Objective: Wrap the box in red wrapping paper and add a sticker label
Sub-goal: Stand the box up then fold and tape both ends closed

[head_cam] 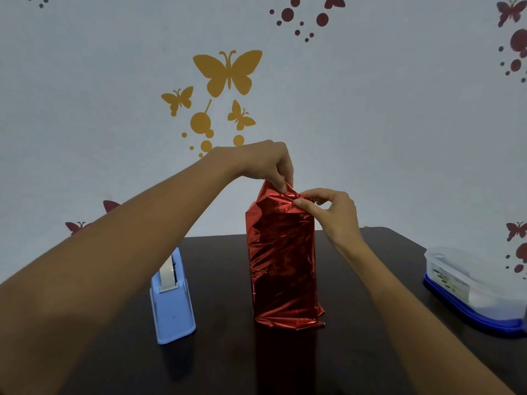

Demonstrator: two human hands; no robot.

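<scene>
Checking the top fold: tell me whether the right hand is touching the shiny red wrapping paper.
Touching. The head view shows the right hand pinching the crumpled top of the shiny red wrapping paper.

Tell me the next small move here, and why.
Probably fold the loose top down flat. The left hand and right hand pinch crumpled red wrapping paper standing above the upright wrapped box, its top unsealed; the blue tape dispenser stands ready alongside.

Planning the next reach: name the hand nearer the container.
Right. The right hand pinches the paper at its top, toward the container; the left hand pinches it farther away.
</scene>
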